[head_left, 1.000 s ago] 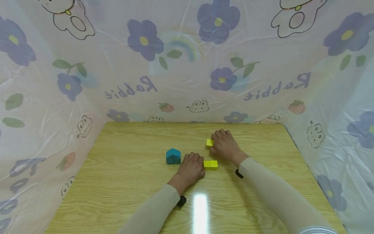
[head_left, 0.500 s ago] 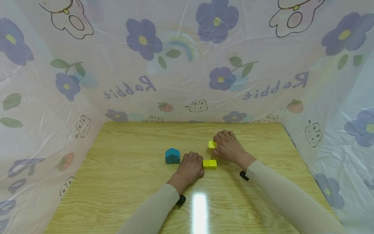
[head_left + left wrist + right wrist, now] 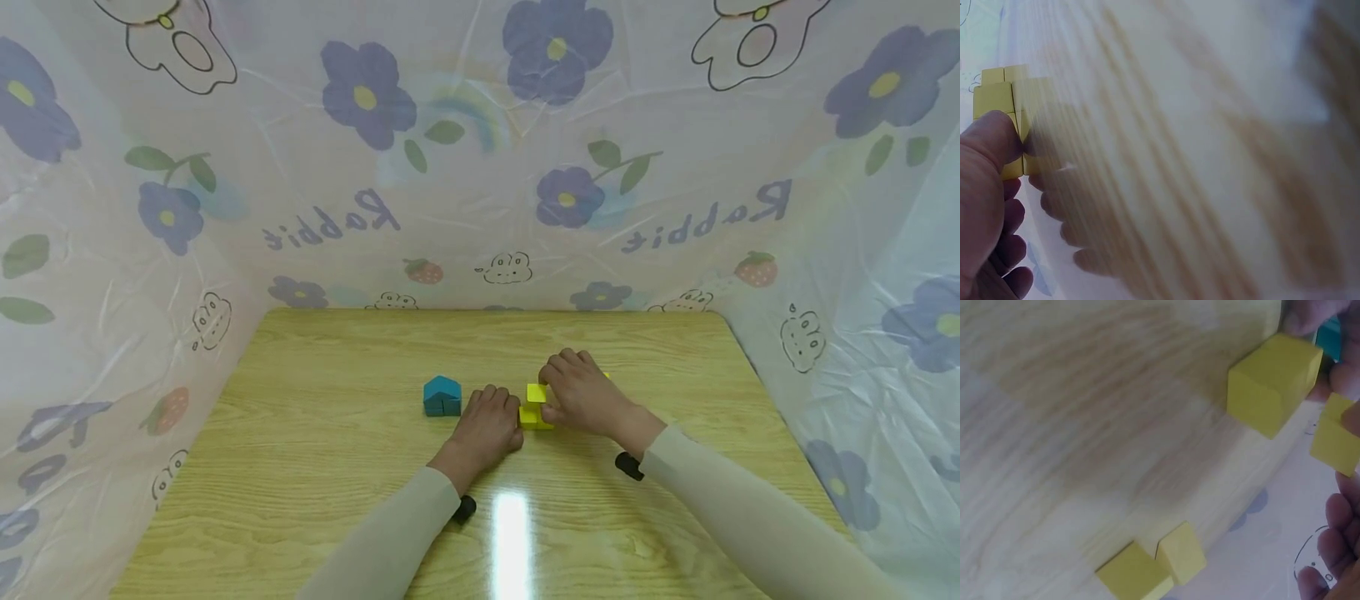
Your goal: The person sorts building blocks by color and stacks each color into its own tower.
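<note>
Two yellow blocks (image 3: 528,419) lie side by side on the wooden table. My left hand (image 3: 489,425) rests at their left end, and its thumb and forefinger pinch the left block (image 3: 994,98). Above the pair, my right hand (image 3: 583,393) holds another yellow block (image 3: 536,392) between thumb and fingers. A narrow gap shows between that held block (image 3: 1334,439) and the pair (image 3: 1266,384) in the right wrist view. To the left of my left hand sits a small teal stack (image 3: 442,397), peaked like a roof over lower blocks.
Two more yellow pieces (image 3: 1135,573) lie on the table in the right wrist view; in the head view my right hand mostly hides them, with one yellow corner (image 3: 606,376) showing. A patterned cloth (image 3: 465,192) encloses the table (image 3: 337,467) at the back and sides.
My right hand has brought its yellow block nearer and slightly left, over the yellow pair. A yellow corner now shows beyond that hand. My left hand stays in place.
</note>
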A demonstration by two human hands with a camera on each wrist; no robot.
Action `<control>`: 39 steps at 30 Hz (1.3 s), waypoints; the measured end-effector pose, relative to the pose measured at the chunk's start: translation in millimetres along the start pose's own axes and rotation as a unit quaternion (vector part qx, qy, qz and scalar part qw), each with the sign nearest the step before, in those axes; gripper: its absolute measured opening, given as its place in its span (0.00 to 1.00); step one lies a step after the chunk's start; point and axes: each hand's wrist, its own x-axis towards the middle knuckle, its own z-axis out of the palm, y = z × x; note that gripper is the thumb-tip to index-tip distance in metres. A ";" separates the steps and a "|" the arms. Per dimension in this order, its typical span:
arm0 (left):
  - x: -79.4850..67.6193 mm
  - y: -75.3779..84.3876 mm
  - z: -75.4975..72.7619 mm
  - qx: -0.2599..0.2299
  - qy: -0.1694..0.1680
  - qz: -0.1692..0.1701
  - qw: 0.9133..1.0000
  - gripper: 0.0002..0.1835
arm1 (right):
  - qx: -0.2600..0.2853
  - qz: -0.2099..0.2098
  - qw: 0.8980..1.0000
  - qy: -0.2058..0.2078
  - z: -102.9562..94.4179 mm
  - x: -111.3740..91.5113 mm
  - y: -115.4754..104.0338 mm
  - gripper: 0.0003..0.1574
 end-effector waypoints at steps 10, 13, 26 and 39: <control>0.9 -0.8 1.3 -0.011 0.006 -0.006 1.000 0.15 | 0.005 -0.007 1.000 -0.002 11.0 -6.8 -11.5 0.23; 1.1 -0.5 1.2 -0.010 0.006 -0.007 1.000 0.15 | -0.001 -0.007 1.000 0.000 13.6 -7.4 -12.5 0.24; 0.1 0.2 0.3 -0.008 0.006 -0.005 1.000 0.15 | 0.001 -0.006 1.000 0.008 16.7 -8.3 -13.7 0.23; 0.3 -0.1 0.5 -0.008 0.009 -0.003 1.000 0.14 | 0.005 -0.004 1.000 0.012 17.4 -7.0 -14.0 0.22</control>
